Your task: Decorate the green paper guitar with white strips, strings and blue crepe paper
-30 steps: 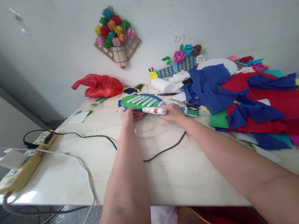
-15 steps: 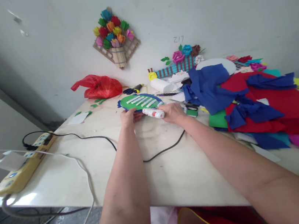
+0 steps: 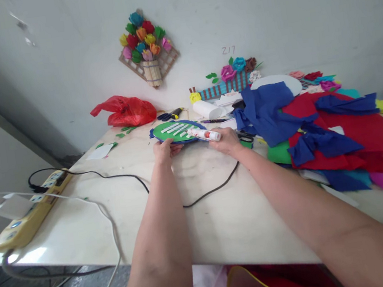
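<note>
Nearest me is the front of the bench, a yellow power strip along its left side and a black cable crossing to near my right wrist. My left hand has its grip closed on the near edge of a blue-edged green disc, around the middle of the bench. My right hand is gripping a white tool with red markings, its far end over the disc's right part; I can't tell whether they touch. White strips lie across the green face. Over to the right spreads a pile of coloured sheets. Farther back I see a white roll and a red plastic bag; beyond, a flower decoration hangs on the wall.
</note>
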### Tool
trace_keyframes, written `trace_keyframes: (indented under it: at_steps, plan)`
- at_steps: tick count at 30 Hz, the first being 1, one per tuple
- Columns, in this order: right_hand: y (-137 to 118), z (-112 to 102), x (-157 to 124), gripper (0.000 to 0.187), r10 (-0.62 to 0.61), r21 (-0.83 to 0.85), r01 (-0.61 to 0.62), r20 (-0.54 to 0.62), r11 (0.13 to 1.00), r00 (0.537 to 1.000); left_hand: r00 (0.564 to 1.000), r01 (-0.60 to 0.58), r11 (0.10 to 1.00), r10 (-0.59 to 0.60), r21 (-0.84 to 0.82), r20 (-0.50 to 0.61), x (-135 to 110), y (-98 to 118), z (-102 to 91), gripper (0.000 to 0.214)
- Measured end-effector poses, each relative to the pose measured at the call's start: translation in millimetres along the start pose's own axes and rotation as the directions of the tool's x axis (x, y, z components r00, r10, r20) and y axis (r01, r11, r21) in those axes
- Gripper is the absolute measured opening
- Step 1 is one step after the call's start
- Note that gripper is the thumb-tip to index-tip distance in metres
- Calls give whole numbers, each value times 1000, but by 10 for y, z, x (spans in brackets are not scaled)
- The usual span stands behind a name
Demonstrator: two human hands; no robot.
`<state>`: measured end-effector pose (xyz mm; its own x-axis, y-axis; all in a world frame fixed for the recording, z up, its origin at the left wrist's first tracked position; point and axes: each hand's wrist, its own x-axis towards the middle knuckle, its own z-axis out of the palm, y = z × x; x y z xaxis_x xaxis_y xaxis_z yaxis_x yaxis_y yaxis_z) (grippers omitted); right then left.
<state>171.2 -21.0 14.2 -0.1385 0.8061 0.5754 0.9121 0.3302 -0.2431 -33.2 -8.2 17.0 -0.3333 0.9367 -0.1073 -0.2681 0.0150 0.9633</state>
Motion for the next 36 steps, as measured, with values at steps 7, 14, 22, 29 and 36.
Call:
trace_keyframes:
  at_steps: [7,14,22,29,36]
  plan:
    - [20,-19,43,31,189,-77,-190,-23,979,982,1000,-5,999,5,51,-2,20,8,-19,31]
    - [31,-103,46,32,294,-127,-291,4,948,956,1000,17,999,-17,-39,3,24,2,-48,30]
    - [27,-113,54,33,334,-119,-329,23,937,942,986,122,986,-108,-114,124,-1,36,-23,30]
    - [76,-91,62,33,356,-90,-352,29,932,934,976,148,988,-138,-52,170,-2,-15,-6,25]
    - [48,-130,76,33,380,-35,-379,25,925,925,988,64,995,-52,-78,148,-1,-40,1,19]
